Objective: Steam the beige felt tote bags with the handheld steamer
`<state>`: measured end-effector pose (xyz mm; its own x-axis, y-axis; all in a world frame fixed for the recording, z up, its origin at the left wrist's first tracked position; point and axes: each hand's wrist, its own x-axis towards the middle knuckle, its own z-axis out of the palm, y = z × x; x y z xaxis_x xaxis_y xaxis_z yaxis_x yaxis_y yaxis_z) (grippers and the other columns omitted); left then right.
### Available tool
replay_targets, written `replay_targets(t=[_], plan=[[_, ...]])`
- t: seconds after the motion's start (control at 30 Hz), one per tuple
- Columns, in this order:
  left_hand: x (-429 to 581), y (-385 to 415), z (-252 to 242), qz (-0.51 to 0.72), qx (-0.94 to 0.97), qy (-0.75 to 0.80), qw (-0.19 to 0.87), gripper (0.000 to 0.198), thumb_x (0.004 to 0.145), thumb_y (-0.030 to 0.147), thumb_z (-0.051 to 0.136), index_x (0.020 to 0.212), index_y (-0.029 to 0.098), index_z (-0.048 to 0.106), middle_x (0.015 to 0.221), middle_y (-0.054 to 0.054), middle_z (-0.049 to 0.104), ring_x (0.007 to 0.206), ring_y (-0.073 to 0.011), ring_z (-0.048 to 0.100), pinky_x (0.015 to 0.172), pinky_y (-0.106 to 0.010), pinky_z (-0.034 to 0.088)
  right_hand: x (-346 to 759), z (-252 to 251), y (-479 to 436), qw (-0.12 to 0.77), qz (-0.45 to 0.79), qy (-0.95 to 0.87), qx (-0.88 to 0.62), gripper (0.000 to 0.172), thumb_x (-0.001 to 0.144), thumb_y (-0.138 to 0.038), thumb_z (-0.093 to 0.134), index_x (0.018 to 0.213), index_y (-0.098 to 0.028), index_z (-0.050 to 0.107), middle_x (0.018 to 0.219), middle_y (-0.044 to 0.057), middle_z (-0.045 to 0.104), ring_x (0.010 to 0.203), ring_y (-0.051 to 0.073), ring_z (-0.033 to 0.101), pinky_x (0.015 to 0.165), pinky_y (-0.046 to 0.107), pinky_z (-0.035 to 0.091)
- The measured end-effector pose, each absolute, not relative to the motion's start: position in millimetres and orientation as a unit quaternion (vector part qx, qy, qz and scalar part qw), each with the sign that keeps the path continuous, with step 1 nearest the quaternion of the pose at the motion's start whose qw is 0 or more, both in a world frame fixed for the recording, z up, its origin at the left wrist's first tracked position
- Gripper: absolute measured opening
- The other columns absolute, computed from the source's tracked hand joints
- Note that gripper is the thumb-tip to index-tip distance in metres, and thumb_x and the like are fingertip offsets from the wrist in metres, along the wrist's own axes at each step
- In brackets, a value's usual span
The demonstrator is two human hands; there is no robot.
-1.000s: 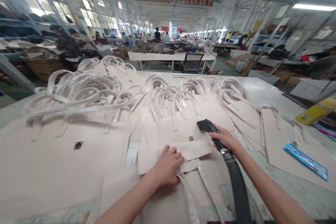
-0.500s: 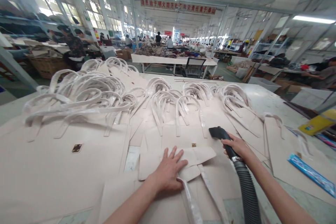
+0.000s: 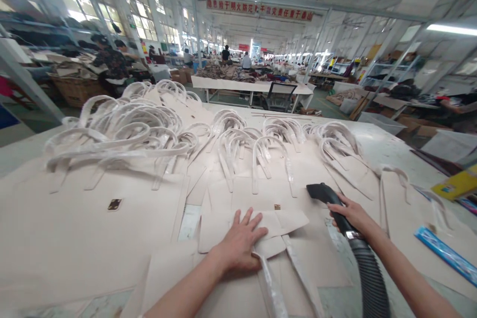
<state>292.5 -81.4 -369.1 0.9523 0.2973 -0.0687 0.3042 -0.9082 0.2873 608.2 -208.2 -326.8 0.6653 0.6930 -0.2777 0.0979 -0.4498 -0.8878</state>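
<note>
My left hand (image 3: 241, 245) lies flat, fingers spread, on the folded flap of a cream bag (image 3: 238, 278) in front of me. A small brass clasp (image 3: 277, 206) shows on the bag just beyond it. My right hand (image 3: 352, 215) grips a black vacuum nozzle (image 3: 324, 193) on a grey ribbed hose (image 3: 370, 280). The nozzle's mouth hovers over the bags to the right of the flap, apart from the left hand.
Stacks of cream bags with white wrapped handles (image 3: 122, 129) cover the big table (image 3: 376, 144). A blue packet (image 3: 445, 256) and a yellow box (image 3: 456, 185) lie at the right. Other people (image 3: 112, 62) work at tables behind.
My right hand has carried the nozzle to the right, off the clasp area. My left hand has spread its fingers and stayed on the flap.
</note>
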Motion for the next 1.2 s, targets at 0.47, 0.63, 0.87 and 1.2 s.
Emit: replay_targets(t=[0.47, 0.63, 0.87, 1.2], plan=[[287.7, -92.0, -366.6, 0.041, 0.975, 0.130, 0.178, 0.078, 0.060, 0.053, 0.061, 0.127, 0.027, 0.033, 0.140, -0.009, 0.020, 0.127, -0.0396, 0.007, 0.096, -0.063, 0.004, 503.0, -285.9, -131.4, 0.306, 0.435, -0.486, -0.693, 0.066, 0.069, -0.019, 0.054, 0.131, -0.025, 0.034, 0.052, -0.005, 0.056, 0.037, 0.015, 0.055, 0.031, 0.021, 0.042], [284.2, -91.0, -363.7, 0.038, 0.974, 0.130, 0.182, 0.076, 0.062, 0.055, 0.060, 0.128, 0.027, 0.033, 0.140, -0.009, 0.021, 0.127, -0.0394, 0.007, 0.096, -0.063, 0.005, 483.6, -290.9, -90.9, 0.266, 0.452, -0.519, -0.675, 0.066, 0.065, -0.014, 0.054, 0.128, -0.023, 0.039, 0.048, -0.007, 0.053, 0.034, 0.013, 0.052, 0.030, 0.018, 0.040], [283.7, -90.3, -360.4, 0.034, 0.975, 0.121, 0.184, 0.073, 0.066, 0.058, 0.055, 0.128, 0.026, 0.033, 0.140, -0.009, 0.021, 0.127, -0.0387, 0.007, 0.096, -0.063, 0.005, 456.8, -291.7, -38.4, 0.252, 0.461, -0.536, -0.660, 0.066, 0.065, -0.013, 0.056, 0.127, -0.026, 0.041, 0.049, -0.006, 0.054, 0.035, 0.013, 0.054, 0.032, 0.017, 0.039], [286.6, -90.9, -368.5, 0.032, 0.974, 0.121, 0.188, 0.075, 0.064, 0.058, 0.057, 0.129, 0.029, 0.032, 0.141, -0.008, 0.021, 0.127, -0.0393, 0.007, 0.095, -0.063, 0.006, 469.4, -275.4, -77.4, 0.310, 0.455, -0.525, -0.649, 0.069, 0.068, -0.018, 0.056, 0.132, -0.030, 0.032, 0.056, -0.005, 0.056, 0.040, 0.015, 0.057, 0.033, 0.021, 0.044]])
